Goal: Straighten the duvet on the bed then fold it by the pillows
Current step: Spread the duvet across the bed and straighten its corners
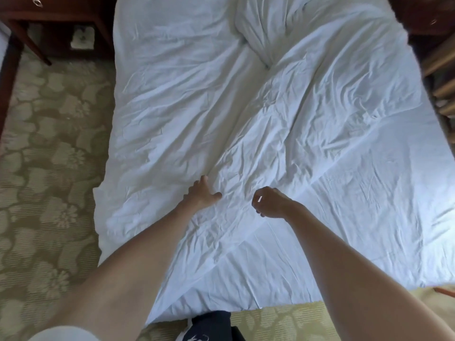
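A white, creased duvet (307,124) lies spread over the bed and reaches its foot edge near me. A thick bunched fold runs from the top middle down toward the centre. My left hand (200,193) rests flat on the duvet with fingers spread, near the foot of the bed. My right hand (269,201) hovers just right of it, fingers curled loosely with nothing between them. No pillows show in this view.
A dark wooden nightstand (61,18) stands at the top left beside the bed. Wooden furniture (438,57) lines the right side. Patterned green carpet (49,156) covers the floor on the left and at the foot.
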### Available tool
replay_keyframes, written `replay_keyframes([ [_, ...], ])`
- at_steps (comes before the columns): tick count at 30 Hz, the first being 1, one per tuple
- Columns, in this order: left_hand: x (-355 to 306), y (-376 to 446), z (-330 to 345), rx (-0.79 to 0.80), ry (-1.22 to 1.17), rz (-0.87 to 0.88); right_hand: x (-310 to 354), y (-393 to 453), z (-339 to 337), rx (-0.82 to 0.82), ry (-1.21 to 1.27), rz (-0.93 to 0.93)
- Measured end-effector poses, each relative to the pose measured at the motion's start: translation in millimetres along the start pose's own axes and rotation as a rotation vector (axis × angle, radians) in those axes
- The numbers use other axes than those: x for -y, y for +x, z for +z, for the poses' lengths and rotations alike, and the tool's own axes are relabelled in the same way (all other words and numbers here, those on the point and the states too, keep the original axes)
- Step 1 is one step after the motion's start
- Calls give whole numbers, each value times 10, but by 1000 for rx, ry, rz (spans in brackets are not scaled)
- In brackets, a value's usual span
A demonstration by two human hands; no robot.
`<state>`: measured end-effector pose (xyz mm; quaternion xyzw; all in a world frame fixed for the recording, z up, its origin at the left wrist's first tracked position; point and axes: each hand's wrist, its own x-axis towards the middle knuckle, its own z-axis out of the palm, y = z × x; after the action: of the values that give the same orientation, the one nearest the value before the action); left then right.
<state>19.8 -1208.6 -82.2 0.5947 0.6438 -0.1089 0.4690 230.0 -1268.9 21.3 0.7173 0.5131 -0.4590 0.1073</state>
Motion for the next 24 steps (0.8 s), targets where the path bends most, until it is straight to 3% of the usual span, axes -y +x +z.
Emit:
replay_keyframes([
  [7, -81, 245, 306, -27, -409, -112, 32, 224, -18, -31, 193, 26],
  [11, -364, 6, 309, 34, -562, 10, -47, 227, 20, -118, 262, 98],
  [17, -1052, -893, 265, -37, -96, 439, 164, 60, -269, -292, 605, 251],
  [20, -1309, -1289, 147, -26, 84, 583, 81, -54, -547, -530, 611, 404],
  [24, -1532, -1549, 11, 170, 182, 672, -311, -300, -736, -571, 634, 434],
])
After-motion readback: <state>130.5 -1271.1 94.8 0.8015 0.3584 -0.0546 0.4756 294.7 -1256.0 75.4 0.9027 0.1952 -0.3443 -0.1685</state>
